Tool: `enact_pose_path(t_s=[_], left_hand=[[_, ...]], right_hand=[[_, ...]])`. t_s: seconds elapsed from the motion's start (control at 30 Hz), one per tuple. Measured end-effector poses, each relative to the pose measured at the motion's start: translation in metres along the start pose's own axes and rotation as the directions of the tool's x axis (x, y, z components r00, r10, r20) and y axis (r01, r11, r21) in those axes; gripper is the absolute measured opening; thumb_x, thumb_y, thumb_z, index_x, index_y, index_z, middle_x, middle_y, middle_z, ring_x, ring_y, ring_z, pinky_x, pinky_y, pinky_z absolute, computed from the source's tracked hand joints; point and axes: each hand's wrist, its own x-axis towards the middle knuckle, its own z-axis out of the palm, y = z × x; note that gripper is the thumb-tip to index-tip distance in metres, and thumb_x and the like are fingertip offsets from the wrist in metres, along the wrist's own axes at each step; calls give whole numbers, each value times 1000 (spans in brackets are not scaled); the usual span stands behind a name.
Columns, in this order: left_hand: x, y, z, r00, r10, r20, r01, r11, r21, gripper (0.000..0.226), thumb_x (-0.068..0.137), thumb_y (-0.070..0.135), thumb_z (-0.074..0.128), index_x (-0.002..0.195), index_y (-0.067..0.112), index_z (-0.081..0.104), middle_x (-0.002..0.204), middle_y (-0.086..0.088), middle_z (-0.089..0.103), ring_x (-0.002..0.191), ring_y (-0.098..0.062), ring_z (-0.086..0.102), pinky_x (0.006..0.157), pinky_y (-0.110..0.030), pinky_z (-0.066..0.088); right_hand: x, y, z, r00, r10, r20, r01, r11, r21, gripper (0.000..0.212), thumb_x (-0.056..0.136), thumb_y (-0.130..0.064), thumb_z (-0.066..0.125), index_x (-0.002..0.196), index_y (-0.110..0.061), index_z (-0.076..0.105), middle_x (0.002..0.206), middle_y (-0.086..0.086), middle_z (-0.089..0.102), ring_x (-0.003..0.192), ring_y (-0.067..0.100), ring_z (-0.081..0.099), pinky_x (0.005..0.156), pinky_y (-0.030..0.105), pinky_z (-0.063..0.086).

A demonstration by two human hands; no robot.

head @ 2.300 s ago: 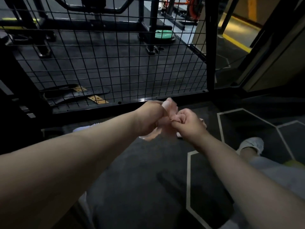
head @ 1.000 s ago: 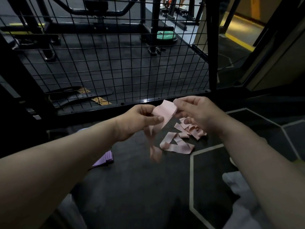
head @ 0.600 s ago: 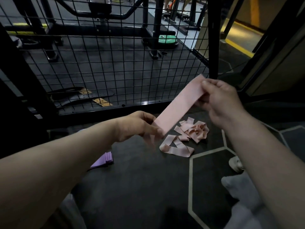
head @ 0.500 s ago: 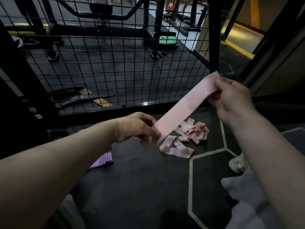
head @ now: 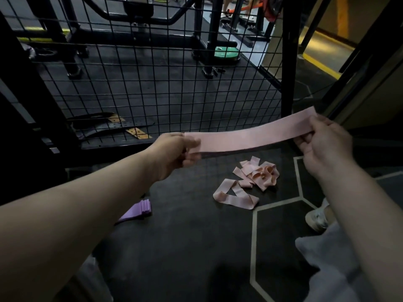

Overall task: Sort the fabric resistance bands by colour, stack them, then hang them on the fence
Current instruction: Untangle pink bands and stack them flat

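A pink fabric band (head: 250,137) is stretched flat and nearly level in front of me. My left hand (head: 174,152) pinches its left end and my right hand (head: 320,144) grips its right end. Below it on the dark floor lies a tangled heap of several more pink bands (head: 246,182). A neat stack of purple bands (head: 139,210) lies on the floor at the left, partly hidden by my left forearm. The black wire mesh fence (head: 152,83) stands just beyond my hands.
A thick black fence post (head: 289,62) rises at the right of the mesh. Behind the fence are gym machine frames, a green weight plate (head: 225,54) and a belt (head: 113,125) on the floor. My white shoe (head: 316,219) and grey-clad knee sit at the lower right.
My hands moved apart and pulled the crumpled pink band out to its full length. It went from a steep diagonal to nearly level, with my left hand raised and my right hand lowered to the right.
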Motion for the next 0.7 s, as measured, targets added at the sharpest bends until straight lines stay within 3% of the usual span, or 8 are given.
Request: enact_pose_path(t_s=[0.13,0.23,0.3,0.4,0.5,0.57,0.63,0.7], left_hand=[[-3,8,6,1000,22,10,-22,999,-40,20,94,12,61,114,6,62,91,-9,72,67,-16,68,57,-25,54],[-4,10,12,999,48,18,-48,999,13,25,92,8,64,116,2,60,82,-10,71,63,-17,68,48,-23,50],[-5,9,15,999,37,25,-37,999,26,28,90,4,67,116,-1,59,77,-12,70,59,-18,68,45,-22,47],[-8,5,19,999,17,39,-20,997,76,24,88,5,70,110,3,62,77,-13,70,60,-18,70,47,-22,47],[-9,7,19,997,21,71,-32,986,166,20,91,8,65,109,-2,67,81,-11,74,67,-20,71,68,-32,57],[-12,11,16,990,2,144,-23,988,150,27,95,10,54,112,-7,66,100,-19,74,90,-31,70,87,-41,54],[-13,15,15,981,-16,193,1,997,80,36,90,6,40,114,-6,64,108,-21,71,90,-31,65,78,-37,54],[-13,17,17,992,0,125,-14,993,113,40,82,1,35,107,-1,66,97,-18,72,78,-27,65,61,-29,49]], right_hand=[[-3,23,3,990,55,132,-11,950,-312,22,97,-22,57,118,-28,58,120,-2,62,107,14,60,88,33,51],[-12,33,6,943,82,322,141,778,-612,52,92,-21,65,140,-23,45,127,-7,51,112,10,49,93,32,42],[-29,35,15,857,102,505,248,778,-577,47,92,-16,65,136,-20,49,127,-8,57,112,9,56,92,30,49],[-57,39,28,631,208,747,279,838,-469,40,93,-9,64,131,-16,53,120,-4,67,111,6,64,84,18,55],[-74,49,39,502,244,830,353,818,-454,50,88,-12,72,132,-21,49,120,-10,66,110,-3,63,89,16,52],[-76,58,46,578,155,801,334,851,-405,50,85,-8,75,129,-15,52,117,-5,68,107,1,65,91,19,53],[-74,63,51,685,69,725,299,881,-367,35,89,-8,71,121,-12,58,107,-2,72,101,6,69,83,20,56],[-71,64,51,747,50,663,284,878,-386,15,96,-13,62,111,-13,63,97,1,75,93,14,72,73,23,58]])
